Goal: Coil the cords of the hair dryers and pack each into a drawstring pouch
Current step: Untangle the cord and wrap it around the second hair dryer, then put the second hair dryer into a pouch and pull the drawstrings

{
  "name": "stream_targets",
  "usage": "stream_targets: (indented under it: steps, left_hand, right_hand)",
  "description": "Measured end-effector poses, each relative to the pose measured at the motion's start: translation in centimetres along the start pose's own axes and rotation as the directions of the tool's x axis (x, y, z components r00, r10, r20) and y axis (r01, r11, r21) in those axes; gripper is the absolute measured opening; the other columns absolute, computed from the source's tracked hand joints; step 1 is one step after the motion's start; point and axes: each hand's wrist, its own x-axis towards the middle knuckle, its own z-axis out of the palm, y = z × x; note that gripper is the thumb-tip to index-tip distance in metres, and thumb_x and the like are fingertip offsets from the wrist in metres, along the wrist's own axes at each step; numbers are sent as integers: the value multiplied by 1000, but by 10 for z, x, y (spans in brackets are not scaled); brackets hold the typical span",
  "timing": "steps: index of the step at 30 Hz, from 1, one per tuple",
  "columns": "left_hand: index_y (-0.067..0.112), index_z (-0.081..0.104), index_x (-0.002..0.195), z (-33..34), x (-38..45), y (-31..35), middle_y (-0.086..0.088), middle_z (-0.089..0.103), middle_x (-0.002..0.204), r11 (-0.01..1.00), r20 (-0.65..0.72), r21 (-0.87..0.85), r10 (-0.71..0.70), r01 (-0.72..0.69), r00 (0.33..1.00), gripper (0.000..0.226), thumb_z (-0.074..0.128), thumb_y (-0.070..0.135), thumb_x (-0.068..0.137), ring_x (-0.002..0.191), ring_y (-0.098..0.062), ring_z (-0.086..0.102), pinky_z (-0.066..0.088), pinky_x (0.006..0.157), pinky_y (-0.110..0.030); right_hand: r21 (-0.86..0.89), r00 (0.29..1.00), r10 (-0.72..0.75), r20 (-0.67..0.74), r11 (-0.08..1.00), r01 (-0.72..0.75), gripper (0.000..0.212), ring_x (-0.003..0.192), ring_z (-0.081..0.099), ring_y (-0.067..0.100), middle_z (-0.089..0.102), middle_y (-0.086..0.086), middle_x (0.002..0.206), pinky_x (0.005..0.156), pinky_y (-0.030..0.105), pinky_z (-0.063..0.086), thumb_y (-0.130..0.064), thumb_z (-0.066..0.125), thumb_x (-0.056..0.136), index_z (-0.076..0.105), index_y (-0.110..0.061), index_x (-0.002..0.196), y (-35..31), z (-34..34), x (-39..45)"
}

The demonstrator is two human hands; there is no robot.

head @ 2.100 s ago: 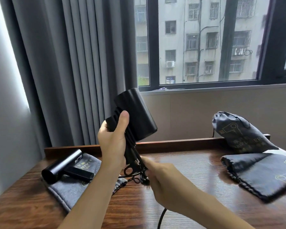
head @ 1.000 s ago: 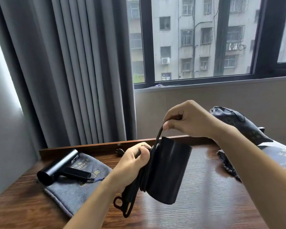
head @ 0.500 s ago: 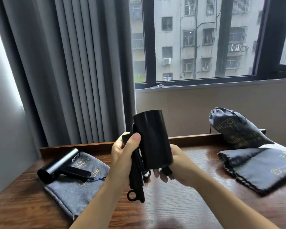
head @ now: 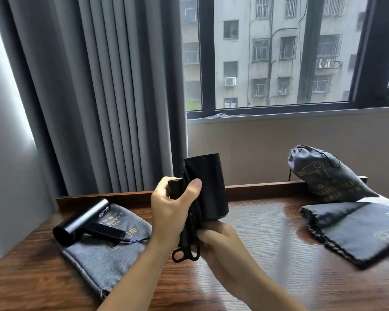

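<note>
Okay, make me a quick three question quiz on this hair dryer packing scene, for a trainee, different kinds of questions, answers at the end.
1. True or false: the second hair dryer on the table lies on top of a flat grey pouch.
2. Which hand grips the folded handle and coiled cord of the held hair dryer? A) left hand B) right hand C) neither
3. Fill in: the filled pouch stands at the table's far ____ side.

Key
1. True.
2. A: the left hand wraps them, while the right hand holds the dryer from below.
3. Right, behind an empty dark pouch lying flat.
</note>
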Motion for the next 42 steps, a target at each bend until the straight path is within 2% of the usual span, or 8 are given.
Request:
stream_targets:
  steps: [4, 9, 12, 16, 21, 26, 33, 42]
  left_hand:
    - [12, 65, 85, 3, -6, -1, -11, 70, 73, 995, 5, 85, 58, -58, 998, 45, 83, 49, 68, 70, -33, 69, 61, 61, -51]
    - [16, 50, 116, 9, -11, 0, -2, 76, 85, 998, -36, -29, 55, -56, 998, 67, 91, 24, 64, 78, -23, 76, 64, 72, -40]
    - [19, 52, 121, 11, -17, 0, 1, 77, 92, 994, -28, 6, 109, -109, 994, 66, 89, 21, 67, 86, -21, 77, 65, 76, -42]
    - [34, 63, 113, 3, -13, 0, 9, 76, 94, 965, -20, 154, 217, -211, 976, 45, 79, 48, 74, 100, -24, 72, 62, 84, -49]
    - [25, 67, 107, 12, -17, 4, 1, 77, 96, 995, 64, 21, 92, -94, 994, 32, 72, 45, 82, 92, -15, 75, 62, 80, -38]
    - [26, 69, 114, 19, -25, -8, -4, 77, 107, 997, 53, -65, -37, 41, 998, 45, 74, 51, 77, 104, -23, 74, 57, 96, -55]
    - [16, 69, 113, 33, -40, -18, -4, 78, 98, 995, 97, -92, -27, 36, 995, 46, 73, 43, 76, 93, -20, 76, 60, 76, -32]
    - [16, 70, 108, 61, -43, -29, -10, 76, 103, 976, 176, -162, -114, 143, 978, 43, 68, 52, 84, 100, -29, 73, 60, 90, -55]
  right_hand:
    - [4, 993, -62, 102, 998, 62, 51, 93, 65, 22, 70, 19, 107, 78, 30, 54, -26, 68, 79, 65, -1, 123, 1, 7, -7]
    - [89, 1000, -11, -4, 996, 11, 83, 101, 69, 32, 68, 22, 127, 87, 49, 56, -57, 78, 77, 53, -16, 145, 1, -3, -1]
    - [163, 999, -8, 41, 987, 1, 86, 113, 63, 37, 62, 24, 139, 104, 68, 42, -67, 76, 80, 55, -17, 146, -1, -12, -1]
    - [106, 994, -94, 60, 991, 88, 92, 128, 61, 38, 57, 18, 147, 99, 62, 51, -70, 71, 82, 43, -19, 154, 0, -9, -6]
    - [-34, 988, -126, -92, 992, 124, 104, 128, 60, 41, 60, 15, 145, 94, 55, 56, -83, 65, 76, 35, -25, 157, 4, -3, -4]
    - [-131, 970, -193, -148, 976, 174, 105, 125, 66, 25, 68, 7, 134, 92, 36, 59, -61, 88, 67, 40, -20, 151, 11, -6, -8]
    - [-44, 970, -161, -180, 987, 156, 93, 115, 70, 34, 72, 15, 126, 81, 37, 60, -63, 91, 62, 60, -21, 138, 9, -22, -22]
    - [-251, 905, -304, -299, 940, 232, 104, 113, 72, 25, 71, 5, 126, 86, 33, 61, -38, 88, 67, 26, -17, 148, 1, -40, -36]
